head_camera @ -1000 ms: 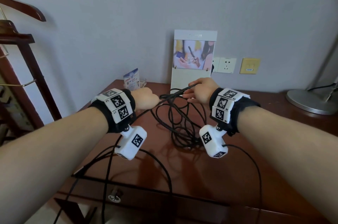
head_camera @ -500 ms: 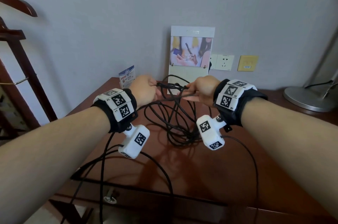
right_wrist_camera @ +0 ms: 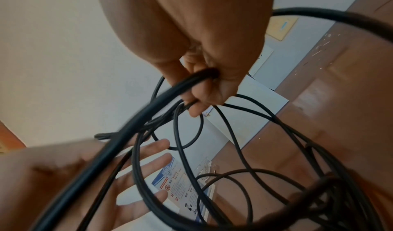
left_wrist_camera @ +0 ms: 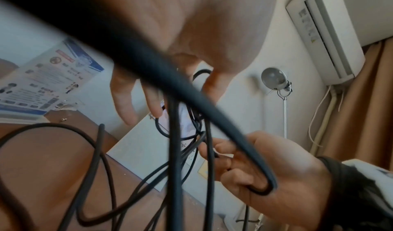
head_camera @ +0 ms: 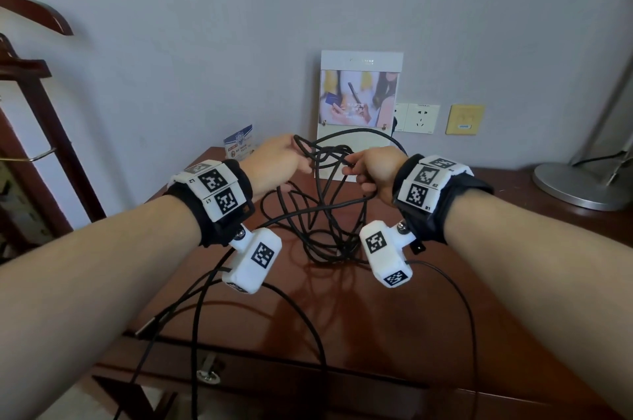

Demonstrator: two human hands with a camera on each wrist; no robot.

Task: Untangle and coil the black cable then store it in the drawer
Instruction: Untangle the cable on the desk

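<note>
The black cable is a loose, messy bunch held up over the desk, with its lower loops resting on the desk top and more hanging down over the front of the desk. The right hand has its fingers curled tight around a few strands, and the left hand has its fingers spread out straight among the loops. The cable looks soft, bendy and light, so I think it is best held at one loose strand near the knot and pulled gently, not yanked.
</note>
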